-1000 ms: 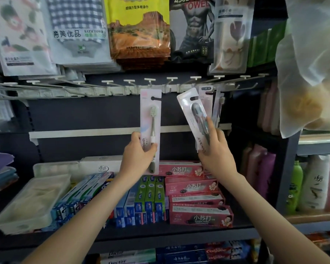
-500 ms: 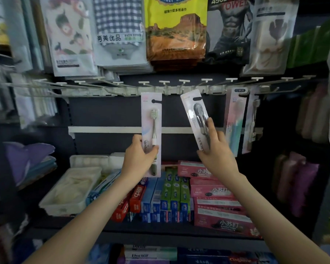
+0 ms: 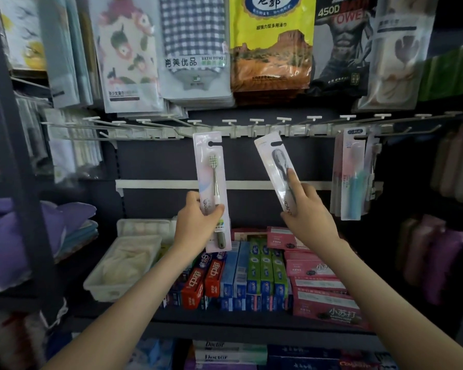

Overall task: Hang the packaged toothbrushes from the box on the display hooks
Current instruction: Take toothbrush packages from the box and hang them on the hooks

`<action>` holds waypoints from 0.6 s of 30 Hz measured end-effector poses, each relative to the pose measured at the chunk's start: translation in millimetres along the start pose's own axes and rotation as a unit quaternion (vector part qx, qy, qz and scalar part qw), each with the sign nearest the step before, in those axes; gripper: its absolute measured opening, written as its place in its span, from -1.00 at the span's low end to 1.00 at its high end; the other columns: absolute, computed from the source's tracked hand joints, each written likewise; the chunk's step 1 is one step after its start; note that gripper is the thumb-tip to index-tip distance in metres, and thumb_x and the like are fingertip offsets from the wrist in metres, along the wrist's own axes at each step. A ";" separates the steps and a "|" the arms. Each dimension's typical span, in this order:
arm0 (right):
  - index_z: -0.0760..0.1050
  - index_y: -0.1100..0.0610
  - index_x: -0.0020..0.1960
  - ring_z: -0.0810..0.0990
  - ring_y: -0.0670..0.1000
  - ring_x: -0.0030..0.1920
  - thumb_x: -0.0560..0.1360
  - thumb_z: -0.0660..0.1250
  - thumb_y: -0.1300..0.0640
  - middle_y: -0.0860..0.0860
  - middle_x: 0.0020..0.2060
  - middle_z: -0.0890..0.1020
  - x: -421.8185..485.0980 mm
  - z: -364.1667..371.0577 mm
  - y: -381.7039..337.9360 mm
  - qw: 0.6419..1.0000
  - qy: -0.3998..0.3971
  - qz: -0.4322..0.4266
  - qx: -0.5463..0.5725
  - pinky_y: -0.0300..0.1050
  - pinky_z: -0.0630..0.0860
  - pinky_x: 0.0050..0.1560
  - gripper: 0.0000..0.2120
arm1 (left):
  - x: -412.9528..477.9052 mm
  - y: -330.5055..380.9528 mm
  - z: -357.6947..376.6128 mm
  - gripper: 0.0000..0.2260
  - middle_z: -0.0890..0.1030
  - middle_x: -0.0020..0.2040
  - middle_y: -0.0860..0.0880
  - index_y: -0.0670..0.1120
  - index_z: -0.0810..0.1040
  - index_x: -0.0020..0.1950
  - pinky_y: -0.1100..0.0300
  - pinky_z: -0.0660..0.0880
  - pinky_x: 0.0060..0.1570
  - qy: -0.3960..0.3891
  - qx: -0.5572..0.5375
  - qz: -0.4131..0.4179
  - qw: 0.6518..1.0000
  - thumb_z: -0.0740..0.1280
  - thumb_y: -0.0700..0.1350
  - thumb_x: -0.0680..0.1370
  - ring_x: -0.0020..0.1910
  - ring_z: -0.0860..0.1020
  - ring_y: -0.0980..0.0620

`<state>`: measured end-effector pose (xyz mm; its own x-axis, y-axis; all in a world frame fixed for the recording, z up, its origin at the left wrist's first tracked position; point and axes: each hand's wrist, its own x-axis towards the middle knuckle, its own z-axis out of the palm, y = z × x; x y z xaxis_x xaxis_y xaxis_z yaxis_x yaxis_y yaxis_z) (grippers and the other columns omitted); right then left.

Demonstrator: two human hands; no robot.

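**Two toothbrush packs held up under the hook rail**

At the far left, folded purple cloths [image 3: 24, 236] lie on a side shelf. A white tray [image 3: 104, 289] sits on the middle shelf beside rows of toothpaste boxes [image 3: 254, 273]. The left hand [image 3: 195, 222] grips the lower part of a green-handled toothbrush pack [image 3: 211, 166]. It holds the pack upright, with its hang slot just below the row of display hooks [image 3: 251, 126]. To the right, the right hand [image 3: 309, 217] pinches a dark toothbrush pack [image 3: 271, 161] by its lower end, index finger stretched up the front. This pack tilts left, its top close to a hook. Further right, hung toothbrush packs [image 3: 354, 177] dangle from the rail. Bagged towels [image 3: 193, 49] hang above.
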<state>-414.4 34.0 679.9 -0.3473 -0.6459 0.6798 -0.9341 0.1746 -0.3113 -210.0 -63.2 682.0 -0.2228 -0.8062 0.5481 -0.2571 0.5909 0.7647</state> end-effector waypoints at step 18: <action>-0.16 -0.06 0.55 0.47 0.15 0.03 0.50 0.29 0.18 0.10 0.26 0.33 17.1 -12.2 -5.7 0.998 0.004 0.042 -0.053 -0.03 0.48 -0.30 -0.18 | 7.8 12.9 17.8 -0.75 0.55 -0.16 -0.03 -0.11 0.37 0.04 0.40 0.33 -0.47 -0.033 -0.007 0.029 0.999 0.37 -0.02 0.54 -0.31 0.48 0.15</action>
<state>-416.0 31.0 701.4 -0.4256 -0.6196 0.6596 -0.9047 0.3068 -0.2955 -231.8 -61.4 690.0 -0.2988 -0.7666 0.5684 -0.2280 0.6357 0.7375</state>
